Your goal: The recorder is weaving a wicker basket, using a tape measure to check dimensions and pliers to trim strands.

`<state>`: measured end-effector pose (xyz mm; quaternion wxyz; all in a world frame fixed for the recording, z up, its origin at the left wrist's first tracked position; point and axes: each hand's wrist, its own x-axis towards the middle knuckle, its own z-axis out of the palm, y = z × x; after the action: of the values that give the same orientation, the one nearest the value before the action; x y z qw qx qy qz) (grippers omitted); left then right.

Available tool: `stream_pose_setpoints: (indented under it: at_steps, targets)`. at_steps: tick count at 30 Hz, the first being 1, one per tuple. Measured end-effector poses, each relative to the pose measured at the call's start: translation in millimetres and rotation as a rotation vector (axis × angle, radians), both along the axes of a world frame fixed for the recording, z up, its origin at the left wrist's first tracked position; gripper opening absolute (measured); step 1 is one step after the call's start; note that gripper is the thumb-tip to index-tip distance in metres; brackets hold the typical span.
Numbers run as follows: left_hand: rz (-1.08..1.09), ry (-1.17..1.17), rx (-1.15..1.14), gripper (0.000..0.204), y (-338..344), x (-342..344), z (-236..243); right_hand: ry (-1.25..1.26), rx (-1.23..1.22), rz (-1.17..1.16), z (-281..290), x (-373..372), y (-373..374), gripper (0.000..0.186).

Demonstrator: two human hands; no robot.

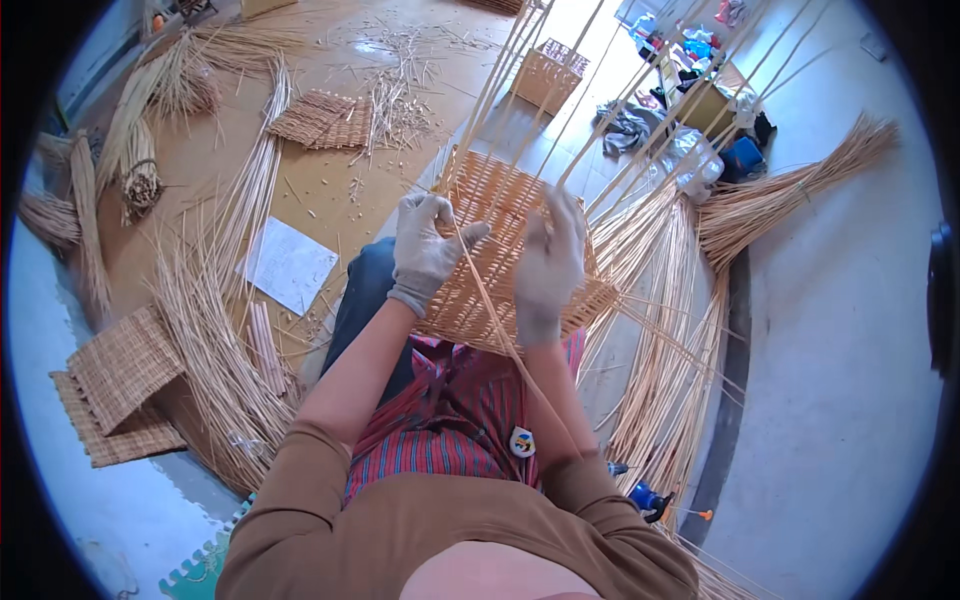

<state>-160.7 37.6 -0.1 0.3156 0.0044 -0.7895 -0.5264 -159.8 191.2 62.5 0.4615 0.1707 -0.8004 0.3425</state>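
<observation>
A partly woven wicker basket (490,297) rests on my lap, its long upright stakes (598,75) fanning out away from me. My left hand (425,250), in a pale glove, is at the weave's left edge, fingers curled and thumb stretched across the weave. It pinches a long wicker strand (487,298), which slants down over the weave toward my right forearm. My right hand (550,265), also gloved, is over the right part of the weave. Its fingers point up and apart, slightly smeared by motion, with nothing visible in them.
Bundles of loose reeds (215,345) lie at my left, more reeds (660,340) at my right. Woven panels (125,370) sit at lower left, a paper sheet (290,265) nearer me. Farther off are a finished basket (548,75), plastic bottles (693,160) and a blue-handled tool (648,497) at right.
</observation>
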Motion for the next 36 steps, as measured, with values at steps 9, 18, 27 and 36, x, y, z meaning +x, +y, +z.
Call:
stream_pose_setpoints:
  at_steps: [9, 18, 27, 36]
  targets:
    - [0.111, 0.153, 0.214, 0.052, 23, 13, -11, -0.389, -0.599, 0.091, -84, 17, 77, 0.017]
    - [-0.191, -0.124, -0.621, 0.065, 110, 37, 25, -0.38, -0.282, 0.106, 11, -11, 74, 0.068]
    - [-0.378, 0.178, -0.257, 0.048, 90, 39, 19, -0.414, -0.4, 0.013, -56, 87, 78, 0.027]
    - [0.081, 0.109, 0.111, 0.037, -3, 18, -26, -0.134, 0.018, 0.366, 13, 73, -52, 0.016]
